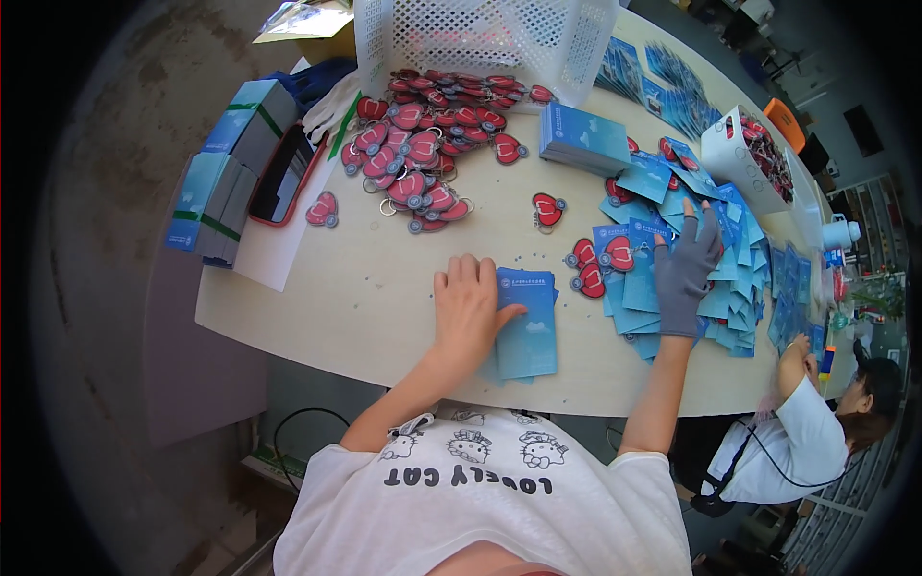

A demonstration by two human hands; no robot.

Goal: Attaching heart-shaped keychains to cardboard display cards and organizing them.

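My bare left hand (pixel 466 309) lies palm down at the left edge of a small stack of blue cards (pixel 528 331) near the table's front edge. Its thumb rests across the top card, the fingers stretched forward. On the right, my right hand (pixel 686 274), in a grey fingerless glove, reaches over a loose pile of blue cards (pixel 735 312) with its fingers spread; whether it touches them I cannot tell. Red heart-shaped keychains (pixel 588 280) lie at that pile's left edge. A single red keychain (pixel 548 210) sits between the hands, farther back.
A heap of red keychains (pixel 413 163) spills from a white perforated basket (pixel 480 34). Behind stands a neat blue card stack (pixel 583 137). Banded card bundles (pixel 205 206) and a red-cased phone (pixel 286 173) lie left. A white box (pixel 738 158) stands right; a co-worker (pixel 783 432) sits beyond.
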